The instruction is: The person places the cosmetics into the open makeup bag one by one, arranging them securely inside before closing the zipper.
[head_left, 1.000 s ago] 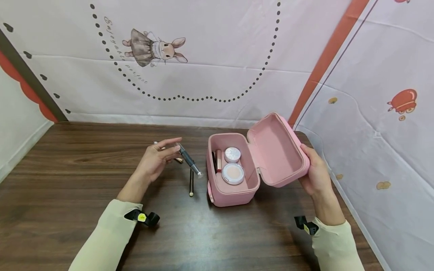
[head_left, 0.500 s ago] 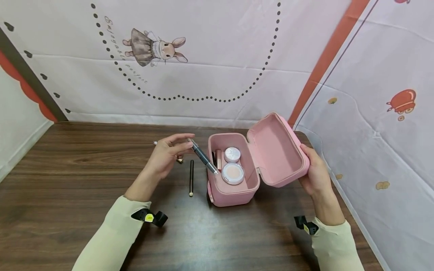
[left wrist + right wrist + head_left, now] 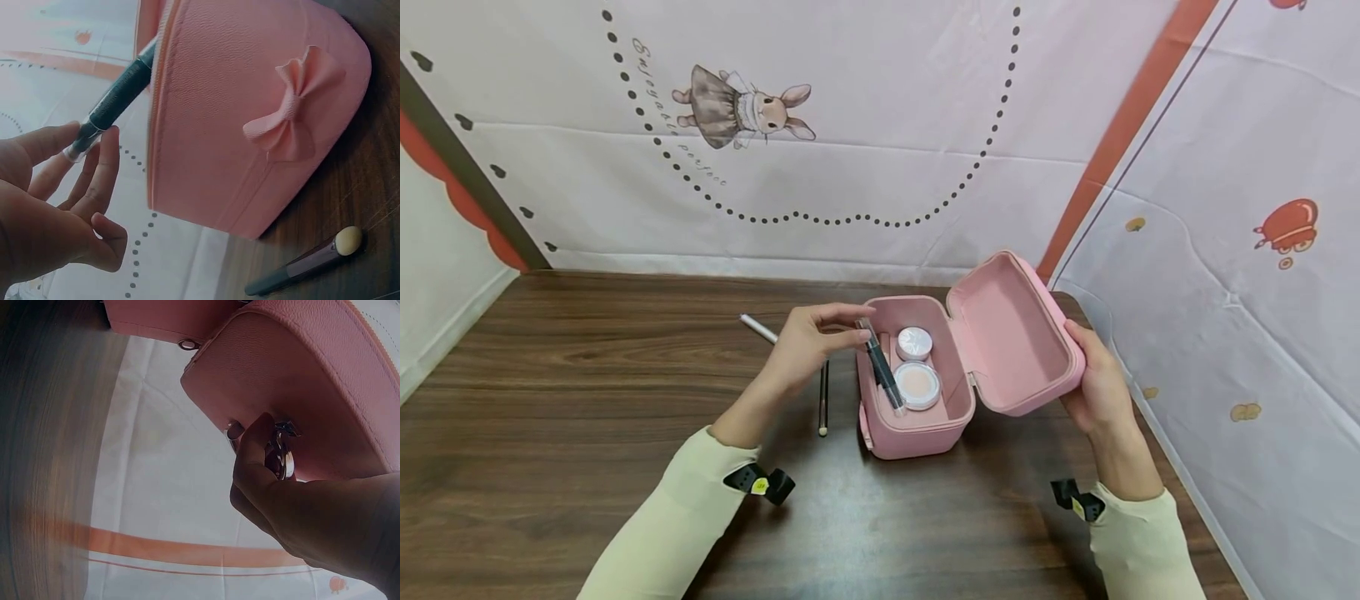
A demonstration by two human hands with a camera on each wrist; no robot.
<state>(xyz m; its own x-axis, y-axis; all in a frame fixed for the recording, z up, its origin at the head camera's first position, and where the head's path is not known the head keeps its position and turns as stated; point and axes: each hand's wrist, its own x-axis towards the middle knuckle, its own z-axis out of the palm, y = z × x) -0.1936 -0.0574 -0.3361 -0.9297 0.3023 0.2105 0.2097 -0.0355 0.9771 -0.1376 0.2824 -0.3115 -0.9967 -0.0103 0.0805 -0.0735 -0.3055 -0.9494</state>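
While my right hand (image 3: 1101, 385) grips the lid of the pink case (image 3: 917, 417), left hand (image 3: 808, 346) pinches a dark pen (image 3: 882, 372) w/ its tip already inside, so 2 sticks (image 3: 823, 398) left on the table (image 3: 587, 400) imo.

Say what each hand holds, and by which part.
Left hand pinches the dark pen by its upper end. Right hand grips the case lid at its outer edge.

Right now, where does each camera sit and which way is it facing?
Head: above, looking forward and down at table; left hand pinches dark pen over pink case; both sleeves show.
Left wrist: low beside case's bow; fingers show.
Right wrist: under open lid; right hand grips it.
All share the case.
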